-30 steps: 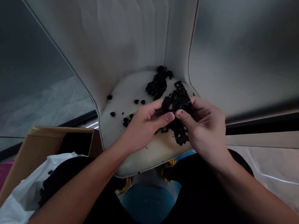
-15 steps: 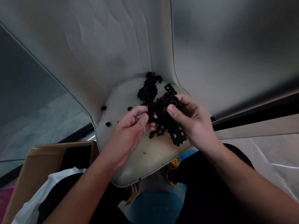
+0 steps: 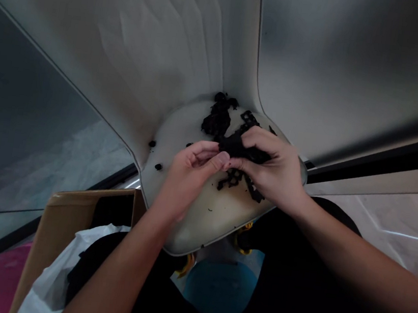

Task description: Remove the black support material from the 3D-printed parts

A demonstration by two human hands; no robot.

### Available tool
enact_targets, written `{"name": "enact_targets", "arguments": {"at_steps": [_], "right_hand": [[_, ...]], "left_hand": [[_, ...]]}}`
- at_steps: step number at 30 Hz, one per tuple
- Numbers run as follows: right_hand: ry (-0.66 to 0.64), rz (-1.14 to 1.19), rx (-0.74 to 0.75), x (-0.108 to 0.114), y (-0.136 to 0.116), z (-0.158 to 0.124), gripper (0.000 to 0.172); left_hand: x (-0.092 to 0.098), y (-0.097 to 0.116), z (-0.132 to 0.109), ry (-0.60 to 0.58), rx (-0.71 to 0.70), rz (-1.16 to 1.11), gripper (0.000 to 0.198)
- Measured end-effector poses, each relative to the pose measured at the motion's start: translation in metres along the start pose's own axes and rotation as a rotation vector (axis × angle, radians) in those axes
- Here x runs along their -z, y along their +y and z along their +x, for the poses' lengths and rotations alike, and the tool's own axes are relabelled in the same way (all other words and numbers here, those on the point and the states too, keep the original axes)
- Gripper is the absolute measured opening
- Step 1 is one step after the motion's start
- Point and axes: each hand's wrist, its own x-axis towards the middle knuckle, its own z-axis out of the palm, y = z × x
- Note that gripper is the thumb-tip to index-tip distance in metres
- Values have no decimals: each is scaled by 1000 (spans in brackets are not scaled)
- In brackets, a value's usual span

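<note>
Head view | I see box point(image 3: 67, 209) with white bag point(image 3: 57, 272) nearest | left hand point(image 3: 192, 169) fingers pinch the black lattice point(image 3: 236, 183) edge, right hand point(image 3: 272, 170) now curled over it, lower than half a second ago | lattice just above the white seat point(image 3: 201, 217) | loose black pile point(image 3: 217, 119) behind

No readable text, labels, brands, numbers or signs on anything in view.

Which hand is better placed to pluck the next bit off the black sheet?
Probably left: the left hand pinches at the edge of the sheet, while the right hand is busy gripping it.
</note>
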Motion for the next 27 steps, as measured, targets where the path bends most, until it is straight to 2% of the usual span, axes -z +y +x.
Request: {"name": "enact_targets", "arguments": {"at_steps": [4,7,10,12,14,15,16,19,20,22,24,27], "right_hand": [[12,-73,-121,-3,-4,-1,32],[15,13,-176,-7,-6,-2,31],[6,158,-240,-5,-6,1,38],[83,246,-267,5,-6,7,38],[242,316,-216,19,-3,12,31],[318,334,-166,25,-1,15,29],[333,326,-173,30,2,16,29],[141,255,-327,30,13,14,37],[72,204,-351,27,17,12,39],[-13,103,-353,18,23,10,39],[-50,78,-358,12,25,9,39],[-74,94,-356,7,23,12,38]], "left_hand": [[2,0,5,-50,57,40,34],[-2,2,5,-13,-44,196,22],[-3,6,1,47,-183,393,6],[5,12,-2,145,-313,590,8],[21,18,-3,323,-457,792,13],[30,21,-2,415,-499,841,13],[39,21,0,438,-508,857,12],[60,10,11,182,-427,958,11],[64,2,16,95,-402,1016,12],[69,-14,25,-5,-357,1150,11],[70,-25,29,-37,-310,1276,10],[59,-26,26,55,-378,1278,16]]}}
